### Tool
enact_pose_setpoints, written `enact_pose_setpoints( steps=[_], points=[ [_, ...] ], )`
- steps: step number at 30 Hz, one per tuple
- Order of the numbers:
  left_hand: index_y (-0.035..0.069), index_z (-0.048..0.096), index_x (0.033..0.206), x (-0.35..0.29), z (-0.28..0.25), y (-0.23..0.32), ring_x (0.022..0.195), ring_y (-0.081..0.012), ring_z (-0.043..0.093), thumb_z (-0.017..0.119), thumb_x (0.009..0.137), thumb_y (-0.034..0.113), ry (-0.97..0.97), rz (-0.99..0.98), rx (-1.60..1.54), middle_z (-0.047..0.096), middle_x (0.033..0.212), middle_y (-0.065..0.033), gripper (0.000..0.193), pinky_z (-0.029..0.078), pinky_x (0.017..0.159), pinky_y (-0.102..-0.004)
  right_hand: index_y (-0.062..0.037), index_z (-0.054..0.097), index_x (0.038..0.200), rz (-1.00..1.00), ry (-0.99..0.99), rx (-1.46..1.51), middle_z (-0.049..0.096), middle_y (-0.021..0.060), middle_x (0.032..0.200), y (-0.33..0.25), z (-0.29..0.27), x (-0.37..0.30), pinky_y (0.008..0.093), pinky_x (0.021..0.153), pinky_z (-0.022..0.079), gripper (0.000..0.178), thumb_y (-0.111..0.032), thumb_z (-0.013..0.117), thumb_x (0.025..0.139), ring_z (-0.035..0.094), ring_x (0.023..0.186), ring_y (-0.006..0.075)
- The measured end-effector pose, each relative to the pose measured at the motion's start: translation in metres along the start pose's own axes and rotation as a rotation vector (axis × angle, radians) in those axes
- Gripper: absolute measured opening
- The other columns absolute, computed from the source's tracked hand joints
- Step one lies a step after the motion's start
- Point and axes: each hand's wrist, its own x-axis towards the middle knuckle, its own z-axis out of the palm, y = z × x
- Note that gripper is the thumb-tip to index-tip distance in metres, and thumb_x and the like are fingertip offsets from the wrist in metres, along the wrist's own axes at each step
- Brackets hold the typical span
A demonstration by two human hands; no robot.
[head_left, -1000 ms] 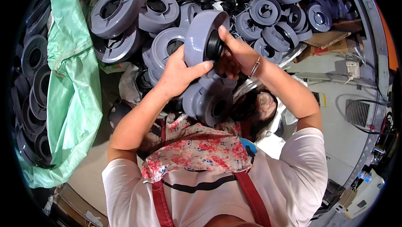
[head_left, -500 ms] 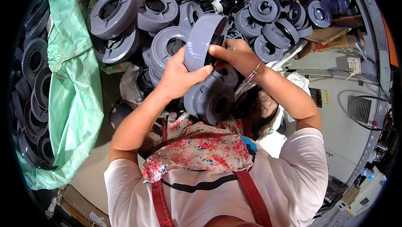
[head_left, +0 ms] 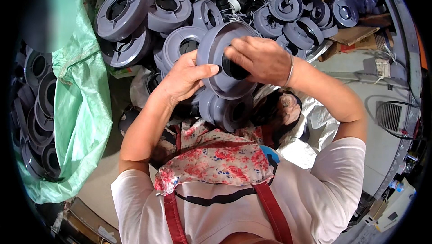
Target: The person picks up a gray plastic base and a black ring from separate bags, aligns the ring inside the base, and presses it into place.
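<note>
My left hand (head_left: 186,76) grips the rim of a round grey plastic flanged ring (head_left: 225,86), its thumb lying along the near side. The ring is tilted so that its hollow inside faces me. At its centre sits a black ring (head_left: 234,69), partly covered by my right hand (head_left: 263,59). The right fingers are curled in at that black ring; their tips are hidden. Just below the held part, another grey flanged ring (head_left: 220,109) rests close to my lap. Beyond my left hand lies a grey flanged disc (head_left: 173,48) with a round central opening.
Several large grey discs (head_left: 119,12) are heaped at the far left, and smaller grey rings (head_left: 285,5) at the far right. Small black and white parts lie between them. A green woven sack (head_left: 83,109) with more rings stands left. A pale metal cabinet (head_left: 360,113) is on the right.
The grey flanged ring has turned from edge-on to show its hollow inside. My right hand has shifted from the rim over to the black ring at the centre.
</note>
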Motion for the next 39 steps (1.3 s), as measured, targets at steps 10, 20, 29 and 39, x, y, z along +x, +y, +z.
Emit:
enact_pose_setpoints(
  steps=[10,20,29,39],
  points=[
    [-0.005,0.048,0.114,0.009,-0.002,-0.002,0.092,-0.0208,0.061,0.059,0.082,0.010,0.097,-0.036,-0.287,0.060,0.101,-0.0131,0.038,0.052,0.082,-0.0339,-0.0036,0.047,0.112,0.089,-0.035,0.087,0.048,0.0085,0.092,-0.007,-0.014,0.002,0.0280,0.066,0.048,0.049,-0.011,0.059,0.065,0.051,0.083,0.0214],
    [-0.002,0.049,0.112,0.000,0.010,-0.008,0.096,-0.0162,0.056,0.065,0.080,0.013,0.081,0.091,-0.136,0.057,0.106,-0.0089,0.039,0.046,0.087,-0.0331,-0.0001,0.042,0.117,0.593,-0.003,0.510,0.051,0.0190,0.101,-0.017,-0.003,0.006,0.0372,0.083,0.045,0.075,-0.015,0.076,0.052,0.052,0.097,0.0353],
    [0.000,0.049,0.111,0.001,0.007,-0.022,0.091,-0.0123,0.054,0.069,0.076,0.015,0.122,0.286,0.128,0.057,0.101,-0.0054,0.043,0.045,0.081,-0.0279,0.0080,0.050,0.106,1.066,0.271,1.240,0.061,0.0161,0.090,-0.026,0.017,0.014,0.0309,0.070,0.050,0.065,-0.032,0.078,0.062,0.062,0.079,0.0266],
    [-0.004,0.047,0.118,-0.007,0.018,-0.022,0.094,-0.0158,0.057,0.073,0.073,0.019,0.203,0.339,0.483,0.059,0.104,-0.0096,0.057,0.046,0.082,-0.0313,0.0007,0.058,0.082,1.164,-0.350,2.371,0.062,0.0119,0.067,-0.006,0.023,-0.020,0.0260,0.050,0.048,0.051,-0.050,0.062,0.079,0.063,0.059,0.0218]
  ],
)
